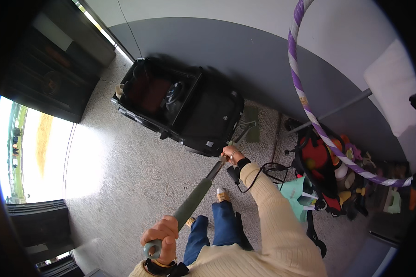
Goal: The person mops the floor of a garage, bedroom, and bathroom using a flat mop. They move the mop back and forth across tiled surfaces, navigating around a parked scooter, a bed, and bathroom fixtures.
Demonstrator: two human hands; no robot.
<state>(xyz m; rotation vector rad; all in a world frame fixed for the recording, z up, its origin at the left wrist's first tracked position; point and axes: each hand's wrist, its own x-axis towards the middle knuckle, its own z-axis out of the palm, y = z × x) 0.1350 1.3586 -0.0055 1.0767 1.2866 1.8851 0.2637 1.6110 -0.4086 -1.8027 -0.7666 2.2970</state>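
Note:
A flat mop with a long green and grey handle runs slantwise from the lower left up toward the wall. My left hand is closed round the top end of the handle, close to its grey hanging loop. Farther down the shaft, my right hand grips the thinner metal part. The green mop head lies on the floor between the front of a black toy ride-on car and the wall. Both wrists carry dark bands, and a black cable hangs by my right wrist.
Along the wall to the right stand a purple and white hoop, a red and black bag, a mint-green bag and a jumble of shoes. At left a dark door flanks a bright doorway. Speckled floor lies around my feet.

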